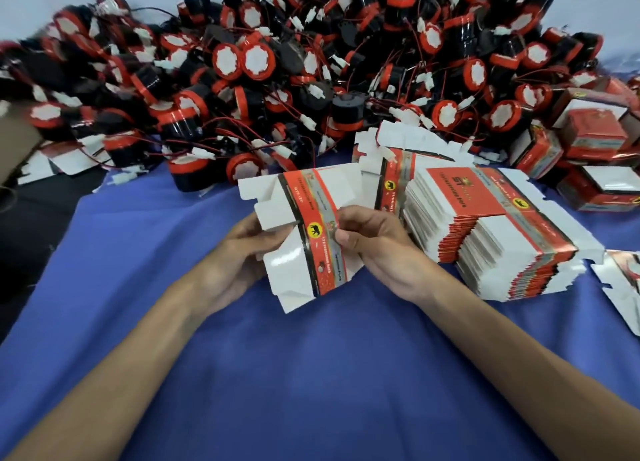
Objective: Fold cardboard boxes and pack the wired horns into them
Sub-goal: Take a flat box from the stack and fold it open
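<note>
The box blank (pixel 311 232) sits right between the two bare hands, lifted a little off the blue cloth (pixel 311 374) that covers the counter. Both are closed on it. The left grip (pixel 242 253) curls round the white flaps from underneath, and the right grip (pixel 370 242) pinches the edge of the printed band between thumb and fingertips. The blank's long axis runs away from the person and back toward them, leaning slightly left at the far end, so the hands meet it from either side rather than at its ends. To my eye that is what the coming move depends on: pressing the sides inward should pop the sleeve open into a tube. It looks half-opened already. It has glossy white card on the flaps, a red and grey band with a yellow round badge, and notched tabs sticking out on the left grip's side. I can't tell whether any flap is tucked. The wired horns (pixel 277 80) lie beyond both grips in a great tangled heap of black bodies, red rims, thin red and black leads and white plugs, and the closest ones sit nearer the left grip. A stack of flat blanks (pixel 502 225) lies just beside the right grip, with folded boxes (pixel 595 135) well beyond it.
</note>
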Demonstrator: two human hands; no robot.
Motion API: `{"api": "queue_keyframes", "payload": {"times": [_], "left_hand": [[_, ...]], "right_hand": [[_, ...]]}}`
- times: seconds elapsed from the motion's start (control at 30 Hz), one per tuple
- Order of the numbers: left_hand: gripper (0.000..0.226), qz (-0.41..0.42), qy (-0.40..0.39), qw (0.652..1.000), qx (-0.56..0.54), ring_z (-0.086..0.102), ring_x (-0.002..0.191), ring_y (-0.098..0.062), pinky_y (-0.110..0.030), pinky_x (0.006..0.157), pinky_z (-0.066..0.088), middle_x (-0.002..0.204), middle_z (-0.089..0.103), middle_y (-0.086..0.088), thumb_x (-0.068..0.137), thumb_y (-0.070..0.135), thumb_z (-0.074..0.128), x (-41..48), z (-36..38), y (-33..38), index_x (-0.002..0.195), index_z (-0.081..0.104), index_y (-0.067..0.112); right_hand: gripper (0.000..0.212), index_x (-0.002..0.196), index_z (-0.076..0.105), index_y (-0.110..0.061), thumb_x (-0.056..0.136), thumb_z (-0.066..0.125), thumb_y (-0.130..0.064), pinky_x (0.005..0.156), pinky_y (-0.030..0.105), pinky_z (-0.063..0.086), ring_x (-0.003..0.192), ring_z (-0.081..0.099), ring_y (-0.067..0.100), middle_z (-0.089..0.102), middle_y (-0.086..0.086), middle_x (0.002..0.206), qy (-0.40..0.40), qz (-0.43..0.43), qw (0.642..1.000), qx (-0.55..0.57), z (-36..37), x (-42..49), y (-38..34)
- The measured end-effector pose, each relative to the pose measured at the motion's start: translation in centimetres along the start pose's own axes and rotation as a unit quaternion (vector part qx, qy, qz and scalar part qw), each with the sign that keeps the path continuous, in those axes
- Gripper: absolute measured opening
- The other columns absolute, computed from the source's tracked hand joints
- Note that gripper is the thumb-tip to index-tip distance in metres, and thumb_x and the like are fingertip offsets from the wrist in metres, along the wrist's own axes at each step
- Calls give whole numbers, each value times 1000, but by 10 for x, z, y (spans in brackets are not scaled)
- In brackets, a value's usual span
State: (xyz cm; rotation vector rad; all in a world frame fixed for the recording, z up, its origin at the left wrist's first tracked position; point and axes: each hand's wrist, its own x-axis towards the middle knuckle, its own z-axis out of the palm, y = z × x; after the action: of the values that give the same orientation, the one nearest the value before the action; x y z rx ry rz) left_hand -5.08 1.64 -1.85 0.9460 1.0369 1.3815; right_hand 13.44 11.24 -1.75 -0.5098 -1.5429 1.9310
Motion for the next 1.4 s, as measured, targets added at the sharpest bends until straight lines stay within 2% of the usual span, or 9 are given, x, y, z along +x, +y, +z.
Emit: {"api": "queue_keyframes", "payload": {"times": [0.2,0.4,0.5,0.67,0.8,0.9,1.0,1.2,1.4], "left_hand": [[28,71,44,990,116,69,87,-5,-27,71,59,94,74,12,85,2,60,1,6,-3,105,64,20],[75,254,115,880,385,54,104,17,-8,77,50,115,57,40,83,-25,40,0,3,2,122,54,37],[71,306,109,825,462,44,125,5,-11,101,38,134,50,17,82,-28,46,3,0,2,134,46,20],[50,337,91,798,492,49,122,-5,-11,99,41,131,56,-6,76,-16,52,4,1,1,123,58,-2],[58,325,144,829,433,49,127,-4,-23,83,53,138,54,-4,76,-14,52,1,-3,8,125,60,17],[63,293,53,907,298,31,143,-12,-15,96,44,154,31,-7,87,39,61,-7,2,10,142,37,21],[100,272,-2,913,306,21,146,-9,-20,109,33,157,16,-2,76,75,59,-8,15,1,147,14,21],[65,321,122,908,242,51,107,1,-14,87,45,121,44,11,78,65,65,-13,38,-7,119,32,27],[28,345,156,875,303,52,92,1,-13,78,43,103,51,8,84,35,56,-12,35,-2,107,42,28]], "right_hand": [[13,101,58,6,90,51,2,94,37,42,98,55,28,59,18,102,-38,7,998,-55,2,-5,-5],[24,98,57,-9,82,53,-26,84,21,47,89,62,9,70,-6,93,0,-1,1000,-30,9,1,-18],[35,99,50,-16,75,71,-30,70,25,54,84,67,5,72,-11,89,36,25,999,6,16,1,-12],[74,132,33,-24,71,71,-9,58,30,56,81,70,14,68,5,102,126,17,991,40,13,-1,-4],[68,148,28,-21,89,49,5,62,32,58,83,70,14,70,0,100,98,16,985,140,4,-2,-12],[47,135,47,-10,89,52,0,61,27,58,71,66,8,67,-4,77,42,20,974,222,9,-8,-16],[32,110,63,-11,83,49,-5,71,28,59,67,61,9,58,-1,69,12,23,958,284,15,-15,-19],[35,125,59,-20,91,53,-26,86,29,54,102,65,20,59,12,113,-40,74,971,225,33,-25,-12],[62,138,33,-47,81,56,-44,111,48,37,137,33,2,30,-17,151,63,-30,997,-28,31,-25,-4]]}}
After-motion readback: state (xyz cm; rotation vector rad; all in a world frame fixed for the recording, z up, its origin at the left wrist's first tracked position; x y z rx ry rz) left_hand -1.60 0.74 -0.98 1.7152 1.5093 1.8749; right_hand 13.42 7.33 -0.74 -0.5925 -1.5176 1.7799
